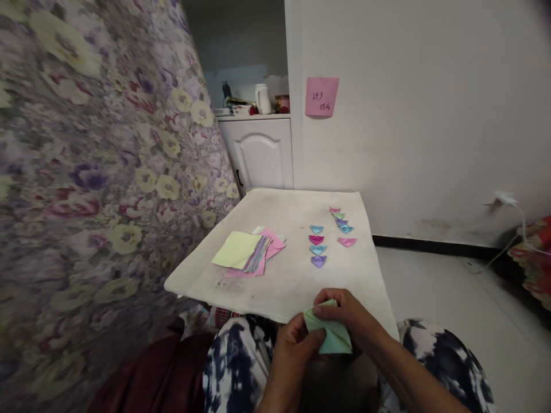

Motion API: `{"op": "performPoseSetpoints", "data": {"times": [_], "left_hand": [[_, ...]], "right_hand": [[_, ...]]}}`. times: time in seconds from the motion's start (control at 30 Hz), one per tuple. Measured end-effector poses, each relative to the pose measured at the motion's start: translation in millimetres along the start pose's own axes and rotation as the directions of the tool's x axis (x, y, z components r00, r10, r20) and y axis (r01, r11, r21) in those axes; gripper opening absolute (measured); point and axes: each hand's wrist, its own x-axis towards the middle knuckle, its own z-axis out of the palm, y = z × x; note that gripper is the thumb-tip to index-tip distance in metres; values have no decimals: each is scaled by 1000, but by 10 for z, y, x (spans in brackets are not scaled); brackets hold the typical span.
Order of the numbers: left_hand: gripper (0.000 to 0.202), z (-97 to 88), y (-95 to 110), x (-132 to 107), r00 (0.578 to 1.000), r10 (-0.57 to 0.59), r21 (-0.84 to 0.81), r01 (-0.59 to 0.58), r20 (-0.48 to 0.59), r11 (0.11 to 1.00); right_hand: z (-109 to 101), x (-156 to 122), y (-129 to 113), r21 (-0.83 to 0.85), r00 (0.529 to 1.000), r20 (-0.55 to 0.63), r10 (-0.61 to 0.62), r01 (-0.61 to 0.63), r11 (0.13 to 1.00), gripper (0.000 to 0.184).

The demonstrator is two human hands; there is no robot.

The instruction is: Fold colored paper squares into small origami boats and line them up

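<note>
Head: green paper [336,337] (creased), held.

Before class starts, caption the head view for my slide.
Left hand and right hand hold green paper; folded pieces and stacked sheets lie beyond.

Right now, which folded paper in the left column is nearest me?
The purple folded paper at that column's near end; the magenta one and blue ones lie farther back.

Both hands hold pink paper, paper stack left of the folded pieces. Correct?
Wrong color: the head view shows the left hand and right hand holding light green paper, not pink. The paper stack is indeed left of the folded pieces.
</note>
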Motion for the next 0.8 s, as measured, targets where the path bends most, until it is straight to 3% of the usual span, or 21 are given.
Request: {"op": "performPoseSetpoints", "data": {"times": [0.13, 0.27, 0.5, 0.6, 0.8], "left_hand": [[22, -57, -62, 44, 999, -52, 72, 50, 18, 996], [25, -118, -168, 113, 995, -99, 97, 96, 28, 991], [24, -107, -220, 127, 994, -110, 70, 108, 19, 992], [25, -88, -202, 119, 992, -129, 58, 128, 17, 990], [26, -79, -127, 89, 991, -135, 66, 133, 23, 989]], "right_hand": [[-45, 29, -73, -283, 992, 73, -99, 116, 952, 11], [-12, 19, -106, -505, 986, 88, -141, 166, 847, 6], [62, -22, -45, -712, 944, 56, -325, 265, 650, 10], [52, -8, -14, -688, 946, 31, -322, 254, 679, 11], [-115, 33, 47, -380, 991, 7, -135, 128, 916, 16]]}}
